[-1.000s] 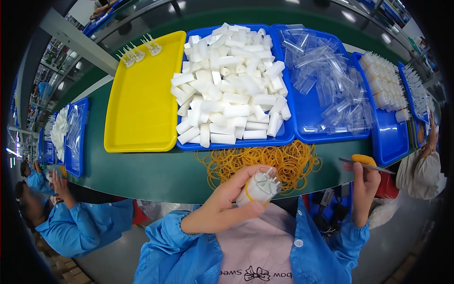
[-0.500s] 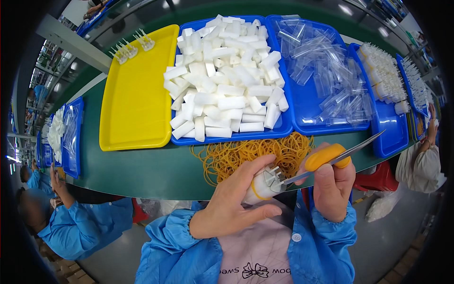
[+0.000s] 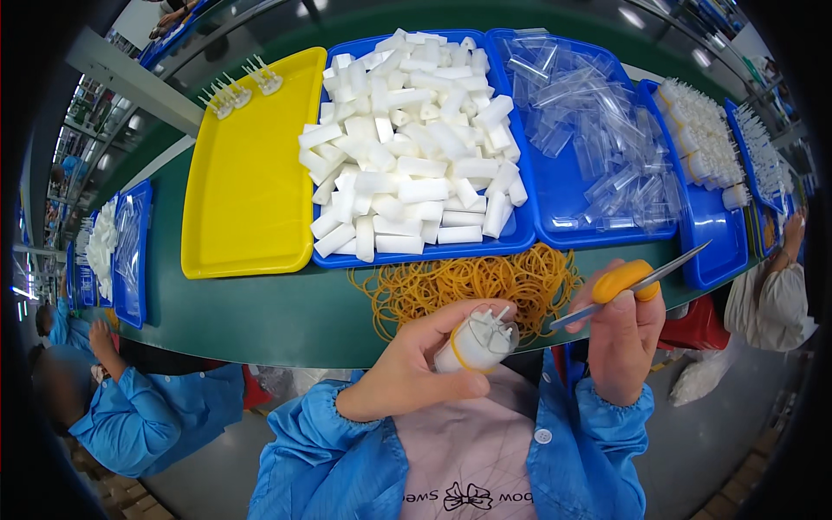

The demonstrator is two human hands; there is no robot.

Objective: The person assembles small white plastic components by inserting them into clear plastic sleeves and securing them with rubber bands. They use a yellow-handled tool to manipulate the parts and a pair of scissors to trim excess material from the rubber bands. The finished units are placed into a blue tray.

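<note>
My left hand [image 3: 403,368] is closed around a short bundle [image 3: 472,344] of white foam in a clear sleeve. An orange rubber band circles the bundle, and several thin white prongs stick out of its upper end. My right hand [image 3: 626,342] grips a slim metal tool [image 3: 630,284] with a fat orange grip around its middle. One end of the tool is pointed and faces up to the right; the flat, rounded end faces the bundle, apart from it. Just beyond my hands lies a pile of orange rubber bands [image 3: 468,284] on the green table.
A yellow tray [image 3: 247,191] holds a few white pronged pieces [image 3: 230,95]. Beside it, a blue tray [image 3: 416,253] is heaped with white foam blocks [image 3: 407,156]. Another blue tray [image 3: 555,199] holds clear plastic sleeves [image 3: 620,156]. Banded bundles [image 3: 698,134] fill part of a tray farther right. A co-worker [image 3: 156,416] sits left.
The tool's flat end has drawn away from the bundle's top as my right hand moved right. My left hand has tipped the bundle more upright.
</note>
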